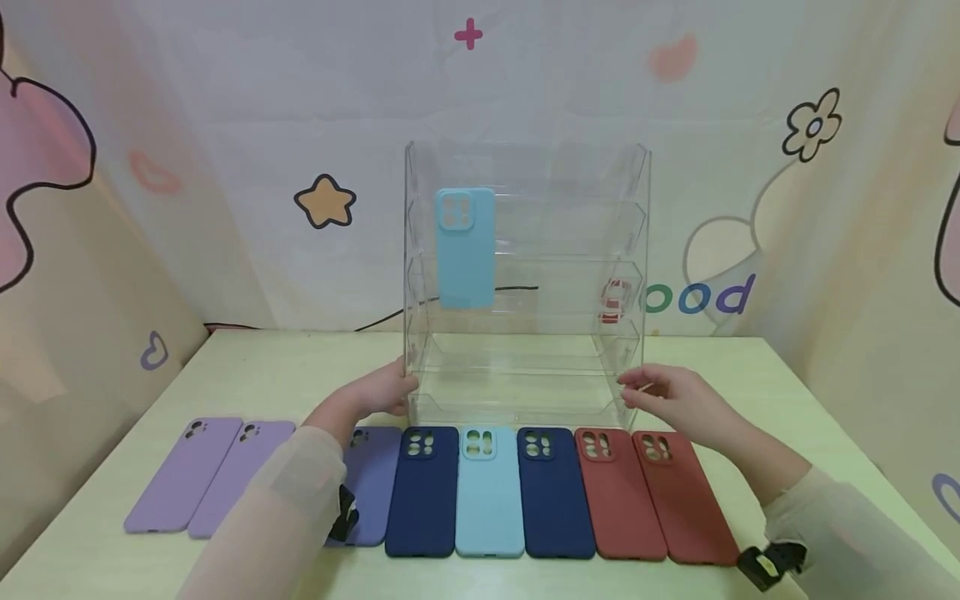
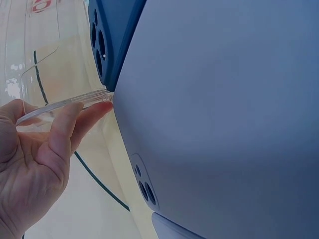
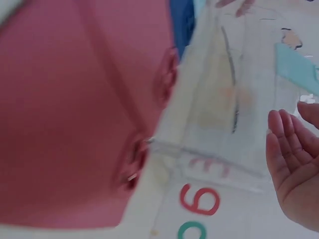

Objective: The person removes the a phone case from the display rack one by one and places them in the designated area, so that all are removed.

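Head view, items as they lie: one clear acrylic rack (image 1: 525, 275), tiered shelves, upright at mid-table, back towards the patterned backdrop. Left hand (image 1: 378, 390) against the rack's lower left edge; the left wrist view shows its fingertips (image 2: 94, 110) touching the clear edge, fingers fairly straight, gripping nothing. Right hand (image 1: 667, 396) just off the lower right edge, fingers relaxed and loose, holding nothing; whether it touches the rack cannot be told. One light blue phone case (image 1: 466, 247) standing on an upper shelf, left side. Row of cases flat on the table (image 1: 780, 392) just in front of the rack: two lilac cases (image 1: 210, 483), one periwinkle case (image 1: 371, 483) partly under the left sleeve, navy case (image 1: 422, 492), light blue case (image 1: 489, 492), second navy case (image 1: 557, 492), two red cases (image 1: 652, 500). Bare tabletop either side of the rack; black cable (image 1: 390, 317) behind it
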Demonstrator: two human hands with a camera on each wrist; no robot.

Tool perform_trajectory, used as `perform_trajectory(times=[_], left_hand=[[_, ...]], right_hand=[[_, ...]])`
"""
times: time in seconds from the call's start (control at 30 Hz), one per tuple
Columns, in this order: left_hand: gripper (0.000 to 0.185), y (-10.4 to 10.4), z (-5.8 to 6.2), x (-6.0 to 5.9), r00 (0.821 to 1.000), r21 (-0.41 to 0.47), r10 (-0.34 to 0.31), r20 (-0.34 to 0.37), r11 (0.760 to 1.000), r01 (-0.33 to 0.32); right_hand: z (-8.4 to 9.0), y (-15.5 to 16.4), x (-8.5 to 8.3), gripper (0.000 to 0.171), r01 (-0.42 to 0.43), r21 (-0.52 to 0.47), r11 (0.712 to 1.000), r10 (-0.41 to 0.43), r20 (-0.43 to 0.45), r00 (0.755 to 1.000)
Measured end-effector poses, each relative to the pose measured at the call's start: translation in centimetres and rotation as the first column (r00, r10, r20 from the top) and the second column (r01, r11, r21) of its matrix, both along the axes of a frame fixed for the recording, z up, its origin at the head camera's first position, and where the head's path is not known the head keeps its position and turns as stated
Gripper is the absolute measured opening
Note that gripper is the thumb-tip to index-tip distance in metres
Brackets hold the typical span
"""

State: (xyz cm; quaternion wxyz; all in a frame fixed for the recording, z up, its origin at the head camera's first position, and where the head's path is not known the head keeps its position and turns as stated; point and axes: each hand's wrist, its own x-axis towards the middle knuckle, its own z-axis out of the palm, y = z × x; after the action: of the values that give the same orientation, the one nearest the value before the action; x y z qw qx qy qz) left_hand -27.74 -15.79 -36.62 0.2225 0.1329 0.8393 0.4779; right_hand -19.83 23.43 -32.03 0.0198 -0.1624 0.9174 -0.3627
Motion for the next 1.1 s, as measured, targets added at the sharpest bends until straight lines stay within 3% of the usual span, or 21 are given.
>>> perform_trajectory(times=[0.13,0.37,0.5,0.73,1.1], left_hand=[[0.065,0.0,0.0,-0.1,1.000,0.003,-0.002,0.009,1.000,0.002],[0.066,-0.3,-0.1,-0.2,1.000,0.016,-0.004,0.011,1.000,0.004],[0.066,-0.5,-0.2,-0.1,1.000,0.035,-0.009,0.023,0.999,0.008],[0.067,-0.4,-0.5,0.0,1.000,0.040,-0.008,0.030,0.999,0.006],[0.064,-0.1,-0.4,-0.3,1.000,0.050,-0.012,0.022,0.999,0.011]], right_hand=[[2.2,-2.2,-1.9,0.037,-0.028,-0.088,0.996,0.024,-0.051,0.998],[4.9,-5.7,-5.5,0.040,-0.060,-0.214,0.975,0.064,0.012,0.998],[5.3,-7.2,-7.2,0.041,-0.068,-0.245,0.967,0.079,0.036,0.996],[5.8,-8.9,-9.5,0.042,-0.013,-0.332,0.943,0.037,0.065,0.997],[5.8,-11.6,-12.2,0.045,0.001,-0.388,0.922,0.009,0.024,1.000]])
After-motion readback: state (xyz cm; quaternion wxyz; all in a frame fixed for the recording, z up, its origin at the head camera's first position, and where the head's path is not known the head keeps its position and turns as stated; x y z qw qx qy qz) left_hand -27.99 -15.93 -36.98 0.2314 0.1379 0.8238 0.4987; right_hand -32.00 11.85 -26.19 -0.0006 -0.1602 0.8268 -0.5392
